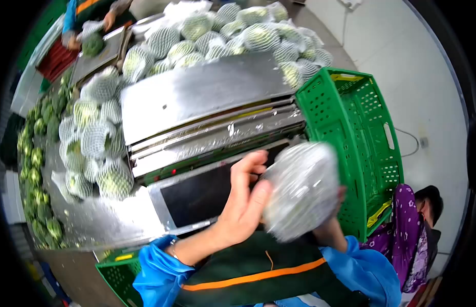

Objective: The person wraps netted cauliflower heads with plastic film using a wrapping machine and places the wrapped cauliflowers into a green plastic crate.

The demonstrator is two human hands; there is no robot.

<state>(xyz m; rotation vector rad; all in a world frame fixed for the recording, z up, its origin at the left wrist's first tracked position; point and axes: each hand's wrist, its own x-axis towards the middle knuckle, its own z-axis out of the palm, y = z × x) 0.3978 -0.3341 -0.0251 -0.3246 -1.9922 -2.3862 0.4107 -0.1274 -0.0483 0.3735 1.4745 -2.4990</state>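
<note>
A roundish bundle wrapped in shiny clear film (302,192), blurred by motion, is held up in front of my body. What is inside cannot be made out. My right hand (330,229) supports it from behind and below, mostly hidden by it. At its left edge is my left hand (240,204), palm turned toward it, fingers bent and apart from the thumb. The thumb tip lies against or just beside the film. Beneath my left hand is the black plate (194,197) of a steel wrapping machine (207,97).
Net-sleeved green vegetables (194,28) are piled behind and left of the machine. Broccoli heads (36,176) line the far left. A green crate (358,153) stands at right, another (120,279) below left. A co-worker's hands (109,20) handle broccoli; a purple-clothed person (404,230) is at right.
</note>
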